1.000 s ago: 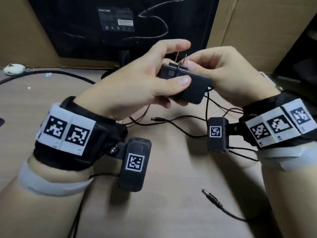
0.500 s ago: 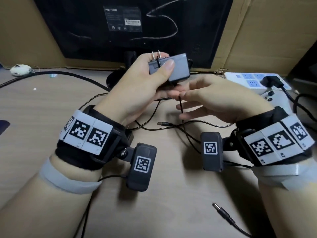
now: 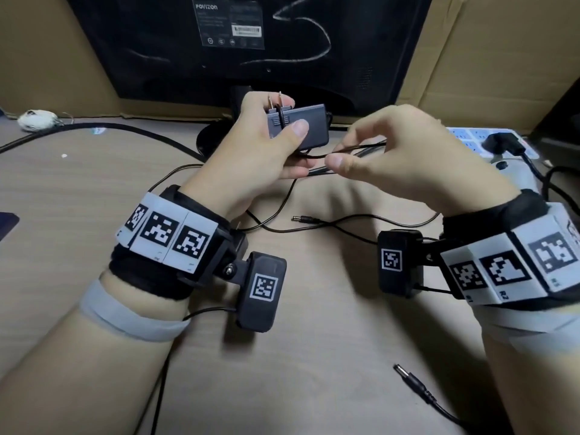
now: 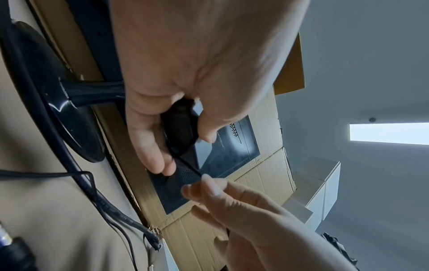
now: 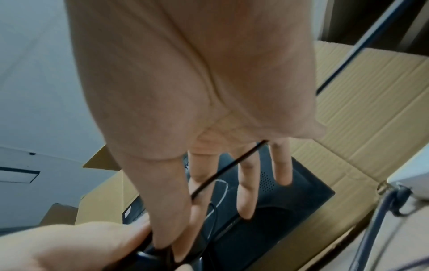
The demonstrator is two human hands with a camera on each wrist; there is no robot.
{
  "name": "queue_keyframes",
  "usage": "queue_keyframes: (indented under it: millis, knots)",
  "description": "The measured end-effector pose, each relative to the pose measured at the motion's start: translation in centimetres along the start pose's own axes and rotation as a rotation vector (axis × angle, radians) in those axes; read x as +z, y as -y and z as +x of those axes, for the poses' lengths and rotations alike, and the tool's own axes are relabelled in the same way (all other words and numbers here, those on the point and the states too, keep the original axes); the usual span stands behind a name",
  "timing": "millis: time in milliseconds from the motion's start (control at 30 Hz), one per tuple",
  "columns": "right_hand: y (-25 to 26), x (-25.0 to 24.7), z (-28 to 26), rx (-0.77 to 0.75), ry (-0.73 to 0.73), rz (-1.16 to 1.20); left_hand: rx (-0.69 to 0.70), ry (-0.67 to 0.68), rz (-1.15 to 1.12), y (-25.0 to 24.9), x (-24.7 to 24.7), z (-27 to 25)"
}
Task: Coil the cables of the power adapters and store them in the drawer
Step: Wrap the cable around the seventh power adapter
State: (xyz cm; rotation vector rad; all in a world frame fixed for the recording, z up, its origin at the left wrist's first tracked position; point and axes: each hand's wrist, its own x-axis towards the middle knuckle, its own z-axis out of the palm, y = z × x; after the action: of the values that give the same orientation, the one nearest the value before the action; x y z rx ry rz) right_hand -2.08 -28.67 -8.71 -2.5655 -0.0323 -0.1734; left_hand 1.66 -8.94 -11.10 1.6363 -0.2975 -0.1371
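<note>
My left hand grips a black power adapter above the desk, thumb on its face and its two prongs pointing up. Just to the right, my right hand pinches the adapter's thin black cable between thumb and forefinger. The cable hangs down to the desk and ends in a barrel plug. In the left wrist view the adapter sits in my curled fingers. In the right wrist view the cable crosses my palm.
A black monitor on its round stand stands behind my hands, with cardboard around it. At the right lie a white power strip and a white controller. A second barrel plug lies near right.
My right hand let go of the adapter, slid along the cable under it, and now pinches the cable beside it. My left hand alone has turned the adapter prongs-up.
</note>
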Motion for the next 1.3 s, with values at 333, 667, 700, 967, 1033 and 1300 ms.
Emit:
queue_keyframes:
  millis: [333,667,700,967,1033,1300]
  knots:
    - [0.0,-0.9,-0.2,-0.185,0.029,-0.040,-0.030,0.053,-0.016,0.1,0.5,-0.2]
    - [-1.6,-1.8,0.6,-0.325,-0.187,0.044,-0.043,0.348,0.112,-0.8,0.1,-1.3]
    - [-1.6,-1.7,0.6,-0.327,-0.192,0.070,-0.045,0.363,0.119,-0.9,0.1,-1.4]
    - [-2.1,-1.2,0.7,-0.248,-0.154,0.220,-0.054,0.361,0.132,-1.0,0.3,-1.4]
    - [-2.5,-1.1,0.8,-0.218,-0.150,0.210,-0.069,0.377,0.059,-1.1,0.3,-1.4]
    - [-2.7,-0.2,1.0,-0.158,-0.031,0.195,0.001,0.347,-0.119,-1.4,0.6,-1.3]
